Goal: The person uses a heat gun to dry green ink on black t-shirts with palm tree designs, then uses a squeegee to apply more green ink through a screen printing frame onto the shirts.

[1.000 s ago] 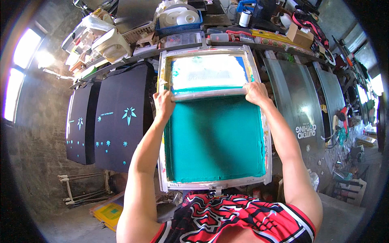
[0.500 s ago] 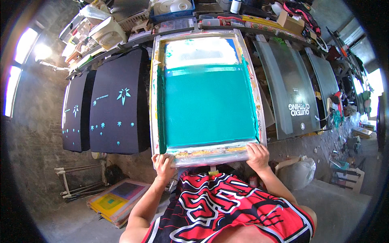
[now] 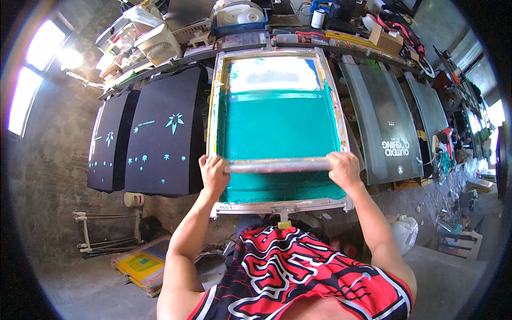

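Observation:
A large printing screen (image 3: 345, 120) lies in front of me, its mesh covered in teal ink (image 3: 277, 130). Across it runs a long squeegee (image 3: 277, 166), blurred by motion. My left hand (image 3: 214, 173) is wrapped round the squeegee's left end, and my right hand (image 3: 345, 169) grips its right end. Thicker ink streaks show between the squeegee and the frame's near edge. A white patch (image 3: 272, 73) with a blue margin fills the far end of the screen. What lies under the mesh is hidden.
Black fabric pieces (image 3: 166, 133) with pale leaf prints lie on boards at left. Glass-like printing boards (image 3: 381, 122) stand at right. A cluttered shelf with a fan (image 3: 160, 45) and a blue basket (image 3: 241, 25) runs behind. A yellow screen (image 3: 141, 266) rests on the floor at lower left.
Both hands have moved the squeegee away from me, from the screen's near edge to partway up the mesh. The near frame edge is now uncovered. The whole view has shifted slightly.

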{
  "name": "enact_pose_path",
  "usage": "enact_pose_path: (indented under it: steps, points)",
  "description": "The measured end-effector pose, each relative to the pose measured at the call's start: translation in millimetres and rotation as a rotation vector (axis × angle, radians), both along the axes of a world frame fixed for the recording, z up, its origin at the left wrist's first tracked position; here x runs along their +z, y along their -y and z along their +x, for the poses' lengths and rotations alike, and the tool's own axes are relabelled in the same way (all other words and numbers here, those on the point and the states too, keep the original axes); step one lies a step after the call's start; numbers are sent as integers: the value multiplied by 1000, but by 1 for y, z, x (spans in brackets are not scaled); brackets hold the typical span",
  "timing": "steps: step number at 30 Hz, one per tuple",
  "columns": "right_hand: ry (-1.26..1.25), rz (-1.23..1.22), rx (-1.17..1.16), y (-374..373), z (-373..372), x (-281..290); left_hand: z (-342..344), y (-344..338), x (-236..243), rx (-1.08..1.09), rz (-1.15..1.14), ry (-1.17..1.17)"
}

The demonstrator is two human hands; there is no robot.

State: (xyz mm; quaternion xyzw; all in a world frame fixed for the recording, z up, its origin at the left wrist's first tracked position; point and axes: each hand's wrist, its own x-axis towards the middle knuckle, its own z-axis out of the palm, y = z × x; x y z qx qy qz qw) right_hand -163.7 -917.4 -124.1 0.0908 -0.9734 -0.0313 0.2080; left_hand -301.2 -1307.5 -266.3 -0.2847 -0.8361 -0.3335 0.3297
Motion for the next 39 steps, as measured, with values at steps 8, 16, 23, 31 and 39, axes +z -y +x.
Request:
enact_pose_path:
  steps: [8, 16, 23, 31, 39]
  points:
    - [-119, 41, 28, -33, -147, 25, -155, -36, 38, 62, 12, -37]
    - [-51, 94, -73, -54, -249, 37, -268, -61, 55, 91, 1, -6]
    - [48, 84, -52, -51, -288, 31, -279, -55, 40, 117, 26, 34]
    - [134, 98, 142, -50, -271, 37, -151, -25, 4, 102, -56, 16]
    - [188, 79, 410, -18, -173, 8, 51, 6, -35, 117, -22, 151]
